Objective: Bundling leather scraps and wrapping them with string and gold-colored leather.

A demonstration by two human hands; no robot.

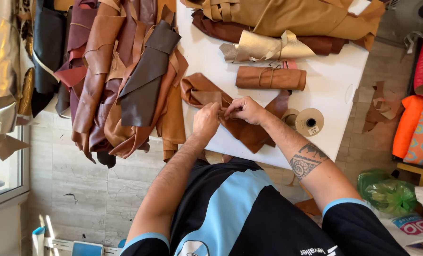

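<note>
On white table (334,90), brown leather piece (249,130) lies at near edge; left hand (205,121) and right hand (246,110) both pinch its fold. Keep fold tight, edges aligned. Tied roll (270,77) behind, spool (309,122) beside.

leather piece in hands (249,130): mid brown, plain
rolled leather (270,77): tan brown
folded hide, far (263,47): pale metallic gold
table (334,85): white
hanging hides, left (126,80): dark brown, reddish brown, tan
thread spool, right (310,122): beige
shirt (240,213): black with light blue panels
plastic bag, near right (386,192): green
</note>
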